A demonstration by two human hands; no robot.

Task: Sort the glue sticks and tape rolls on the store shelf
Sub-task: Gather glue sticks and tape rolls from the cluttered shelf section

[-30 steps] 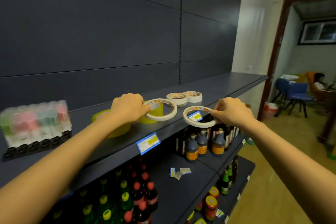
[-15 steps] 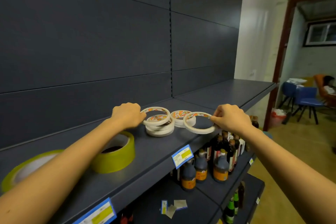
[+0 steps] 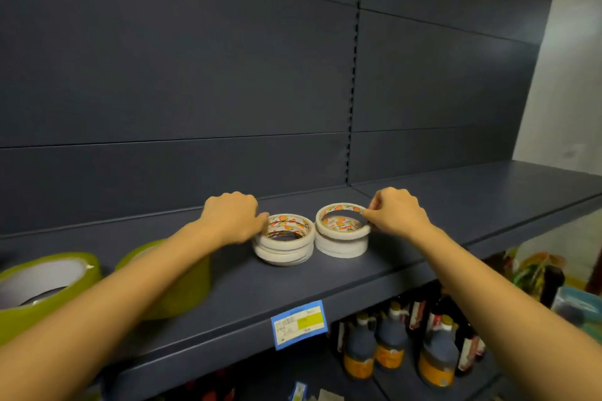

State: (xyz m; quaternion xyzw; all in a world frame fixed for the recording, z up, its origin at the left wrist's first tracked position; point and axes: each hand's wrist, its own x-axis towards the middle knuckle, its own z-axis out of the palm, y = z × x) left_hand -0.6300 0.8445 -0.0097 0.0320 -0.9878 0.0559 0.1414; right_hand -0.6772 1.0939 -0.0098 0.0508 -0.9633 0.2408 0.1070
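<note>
Straight up from the blue price tag (image 3: 299, 325), right fingers (image 3: 374, 212): bunched close and pinching the right rim of the raised roll (image 3: 342, 222), with the tape's edge filling the narrow gap.
Left fingers (image 3: 262, 222): curled tight against the left rim of the left top roll (image 3: 286, 228), up and slightly left of the tag. Blur hides the thumb, but it reads as a grip.
Right hand (image 3: 398, 212): knuckles up, above and right of the tag.
Left hand (image 3: 232, 217): knuckles up, above and left of the tag.
Raised roll: a thin white ring with an orange-printed core, sitting slightly askew on the right stack (image 3: 342, 246) and not yet squared to it.
Left top roll: lies flat on the left stack (image 3: 284, 252).
The two stacks: side by side and touching, on the shelf (image 3: 456, 221) directly above the tag.
Handling, as a judgement: the rolls look light and narrow, stiff around a card core, with smooth faces that may slide on each other. The rim is the place to take one, thumb inside the ring and fingers outside. Set down off-centre, a roll could nudge its stack out of line.
Yellow-green rolls (image 3: 42, 290): much wider tape, well left of the tag, one partly behind the left forearm.
Glue sticks: none in view.
Bottles (image 3: 391, 345): dark, on the lower shelf, below and right of the tag.
</note>
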